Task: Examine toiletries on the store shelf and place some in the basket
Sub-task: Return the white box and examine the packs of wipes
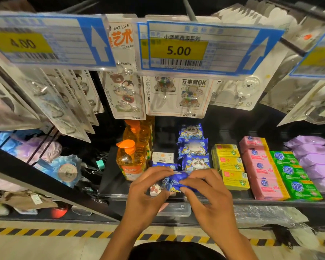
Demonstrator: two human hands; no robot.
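Left hand and right hand pinch a small blue printed plastic packet just right of the orange plastic pump bottle; turning it slowly should keep the label readable.

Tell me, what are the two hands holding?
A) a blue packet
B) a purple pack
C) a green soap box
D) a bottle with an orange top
A: the left hand and the right hand both pinch the blue packet between them, in front of the shelf.
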